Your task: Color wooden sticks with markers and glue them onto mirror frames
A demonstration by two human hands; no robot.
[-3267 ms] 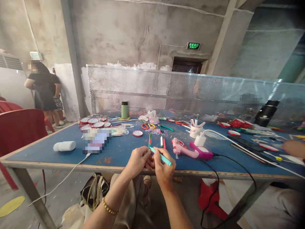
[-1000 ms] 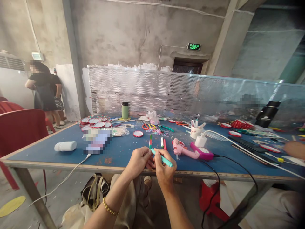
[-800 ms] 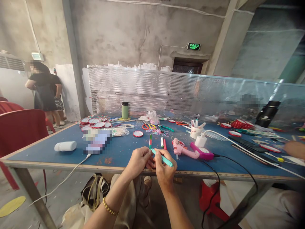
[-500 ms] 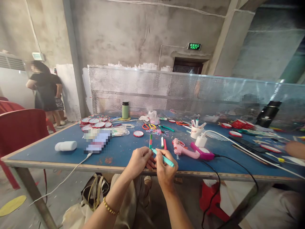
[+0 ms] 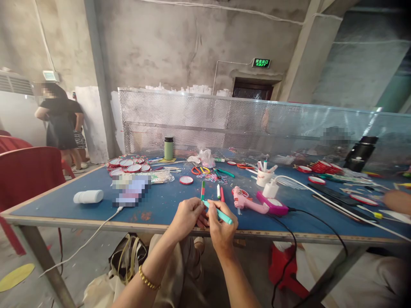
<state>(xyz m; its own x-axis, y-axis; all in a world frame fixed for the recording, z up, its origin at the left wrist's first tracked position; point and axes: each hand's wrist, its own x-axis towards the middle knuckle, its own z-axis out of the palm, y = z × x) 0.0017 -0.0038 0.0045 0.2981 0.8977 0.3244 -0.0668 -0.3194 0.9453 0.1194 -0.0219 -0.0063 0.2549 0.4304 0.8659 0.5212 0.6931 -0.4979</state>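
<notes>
Above the table's front edge, my left hand (image 5: 188, 218) pinches a thin flat stick (image 5: 203, 190) held upright, its visible part banded in green and red. My right hand (image 5: 223, 224) is closed round a turquoise marker pen (image 5: 221, 212), whose tip points left at the lower part of the stick. The two hands are close together, and the fingers partly hide the lower end of the stick. Just beyond them on the blue table lie a white marker with a green end (image 5: 218, 191) and a red marker (image 5: 222, 194).
A pink hot glue gun (image 5: 252, 203) with a black cord lies to the right. Behind it stands a paper cup of markers (image 5: 263, 176). Scissors (image 5: 201, 170), red-rimmed discs (image 5: 131, 166), a white bottle (image 5: 88, 196) and a phone (image 5: 133, 190) lie about. Another person's hand (image 5: 398, 202) is at the right.
My right hand and the turquoise marker have shifted very slightly left. My left hand and the stick look almost the same.
</notes>
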